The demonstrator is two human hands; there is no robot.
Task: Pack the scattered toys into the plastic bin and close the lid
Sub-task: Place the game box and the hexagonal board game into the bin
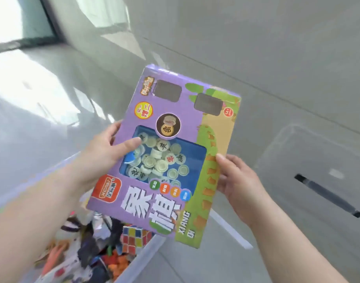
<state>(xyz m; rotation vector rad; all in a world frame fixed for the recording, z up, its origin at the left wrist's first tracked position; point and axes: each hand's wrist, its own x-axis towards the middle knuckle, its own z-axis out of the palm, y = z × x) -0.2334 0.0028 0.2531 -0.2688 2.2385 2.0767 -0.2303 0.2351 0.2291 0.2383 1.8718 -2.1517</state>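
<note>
A purple and green Chinese chess box with a clear window full of round pieces hangs in the air over the far corner of the plastic bin. My left hand grips its left edge, thumb pressed on the window. My right hand holds the right edge with fingers curled behind it. The bin at the lower left holds several toys, among them a puzzle cube and small orange pieces. The clear lid with a black latch lies flat on the floor to the right.
The floor is glossy grey tile with bright light patches at the left. A dark window or door frame runs along the upper left. A pale wall rises behind.
</note>
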